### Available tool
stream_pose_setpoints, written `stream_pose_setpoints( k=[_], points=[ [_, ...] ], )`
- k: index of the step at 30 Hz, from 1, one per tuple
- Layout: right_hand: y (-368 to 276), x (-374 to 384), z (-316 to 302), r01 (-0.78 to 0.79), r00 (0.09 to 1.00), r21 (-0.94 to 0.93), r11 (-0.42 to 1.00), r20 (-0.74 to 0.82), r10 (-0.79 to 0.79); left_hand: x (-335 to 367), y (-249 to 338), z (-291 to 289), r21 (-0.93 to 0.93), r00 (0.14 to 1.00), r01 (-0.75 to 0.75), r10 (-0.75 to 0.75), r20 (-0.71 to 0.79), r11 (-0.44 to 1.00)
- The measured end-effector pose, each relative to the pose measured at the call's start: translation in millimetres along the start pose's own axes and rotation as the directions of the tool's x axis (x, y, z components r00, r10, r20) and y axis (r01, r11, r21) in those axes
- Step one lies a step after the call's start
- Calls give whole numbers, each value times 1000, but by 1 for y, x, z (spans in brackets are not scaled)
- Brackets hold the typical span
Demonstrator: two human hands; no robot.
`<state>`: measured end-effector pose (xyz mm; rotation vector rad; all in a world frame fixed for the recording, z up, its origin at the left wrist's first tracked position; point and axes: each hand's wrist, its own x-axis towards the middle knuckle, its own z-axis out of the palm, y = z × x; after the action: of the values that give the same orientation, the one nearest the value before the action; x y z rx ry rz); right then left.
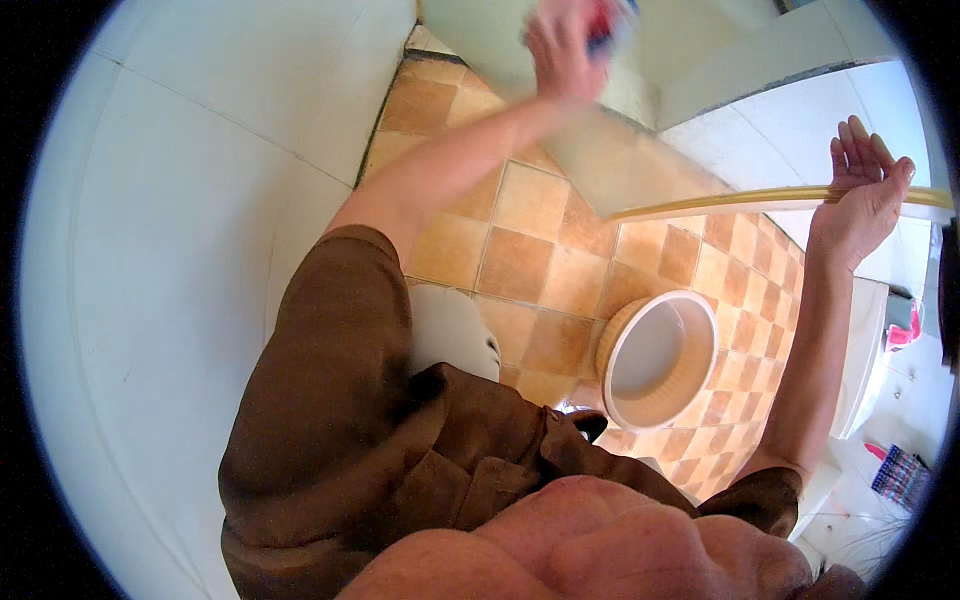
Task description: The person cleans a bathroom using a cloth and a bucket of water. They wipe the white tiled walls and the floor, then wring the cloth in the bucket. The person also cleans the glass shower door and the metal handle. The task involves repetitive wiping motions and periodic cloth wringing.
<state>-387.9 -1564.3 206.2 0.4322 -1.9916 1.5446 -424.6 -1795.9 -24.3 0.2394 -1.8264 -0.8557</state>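
High in the view, my left hand is closed round a red and dark blue thing, smeared by motion, perhaps a cloth or sponge. It is at the face of a clear glass panel, whose pale yellowish edge strip runs off to the right. My right hand is at that edge strip, its fingers stretched out and thumb apart. Nothing is held in it, and whether the wrist presses on the strip I cannot tell.
A beige tub with cloudy water stands on the checkered tile floor. Beside my body is a white rounded object. White tiled wall lies close at left. A blue patterned item and a pink one are at far right.
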Motion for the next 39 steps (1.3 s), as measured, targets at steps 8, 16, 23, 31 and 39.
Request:
stream_pose_setpoints(
  k=[8,16,23,31,39],
  points=[
    [2,0,-4,2,1000,-76,997,0,-2,-96,-73,-4,-195,857,-385,428,287,902],
    [8,1,-8,78,997,-126,989,16,-77,79,-61,-6,-53,876,344,-341,-342,937],
    [13,5,-12,59,998,-113,992,24,-56,-143,-31,4,-253,727,-596,646,231,762],
    [20,7,-19,102,994,-107,989,54,-97,11,-47,-7,-111,934,236,-257,-247,965],
    [19,8,-22,95,995,-94,991,13,-94,-103,0,16,-180,826,-558,563,-31,810]
  ],
)
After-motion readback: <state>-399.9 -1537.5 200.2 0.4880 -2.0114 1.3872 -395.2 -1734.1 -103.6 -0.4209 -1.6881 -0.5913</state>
